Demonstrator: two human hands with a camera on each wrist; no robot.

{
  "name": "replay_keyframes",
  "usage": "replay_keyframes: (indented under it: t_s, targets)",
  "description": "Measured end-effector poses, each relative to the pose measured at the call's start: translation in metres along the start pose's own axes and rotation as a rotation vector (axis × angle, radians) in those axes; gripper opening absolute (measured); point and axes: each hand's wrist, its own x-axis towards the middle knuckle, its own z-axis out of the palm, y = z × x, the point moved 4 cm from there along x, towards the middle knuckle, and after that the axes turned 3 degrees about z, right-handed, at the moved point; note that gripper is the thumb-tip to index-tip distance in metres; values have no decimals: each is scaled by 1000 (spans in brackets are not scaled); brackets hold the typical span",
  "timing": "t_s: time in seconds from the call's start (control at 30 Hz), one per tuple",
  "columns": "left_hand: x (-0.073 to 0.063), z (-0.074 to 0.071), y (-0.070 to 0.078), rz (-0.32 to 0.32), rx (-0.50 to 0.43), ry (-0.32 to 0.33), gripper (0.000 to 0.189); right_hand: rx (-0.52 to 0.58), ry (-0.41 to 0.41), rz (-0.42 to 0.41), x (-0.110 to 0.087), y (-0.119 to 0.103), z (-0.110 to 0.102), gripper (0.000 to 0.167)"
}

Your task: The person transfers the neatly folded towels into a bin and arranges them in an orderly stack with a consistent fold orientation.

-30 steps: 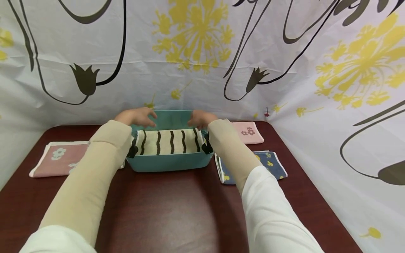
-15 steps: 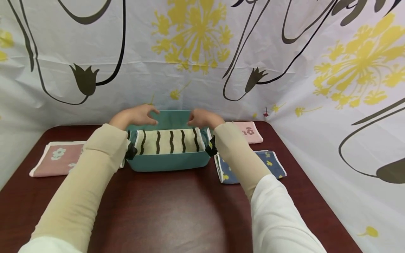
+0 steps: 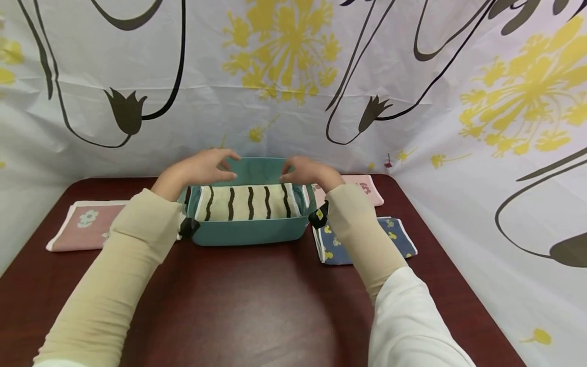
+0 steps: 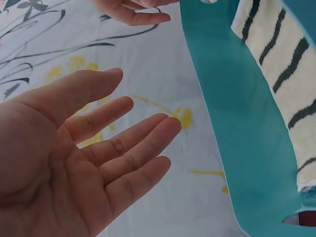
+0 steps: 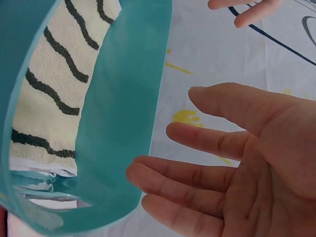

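Observation:
A teal basket (image 3: 247, 233) with handle cutouts at its ends stands near the back of the table. Inside lies a cream towel (image 3: 243, 203) with wavy black stripes. Over the basket's left end, my left hand (image 3: 204, 167) hangs with parted, relaxed fingers and holds nothing. In the left wrist view, the palm and the fingers (image 4: 140, 148) show apart from the teal wall. My right hand (image 3: 307, 171) hovers above the basket's right end, and the right wrist view shows its loose fingers (image 5: 182, 182) with nothing in them.
A pink flowered towel (image 3: 87, 224) lies left of the basket. On the right are a folded blue towel (image 3: 394, 237) with yellow figures and another pink towel (image 3: 369, 187). A patterned white cloth (image 3: 284, 122) rises behind the dark red table (image 3: 247, 300).
Both hands have risen slightly, and the right hand and forearm have shifted to the right. The striped towel stays in the basket.

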Motion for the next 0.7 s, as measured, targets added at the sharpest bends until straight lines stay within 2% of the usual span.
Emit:
replay_keyframes:
  t_s: [0.17,0.4,0.7]
  targets:
    - [-6,6,9,26,-29,10,48,-33,30,-11,-11,3,-2,33]
    - [-13,17,18,50,-63,11,47,-57,55,-75,-23,5,-2,32]
    - [-19,34,28,129,-104,38,44,-32,90,-99,-43,16,7,33]
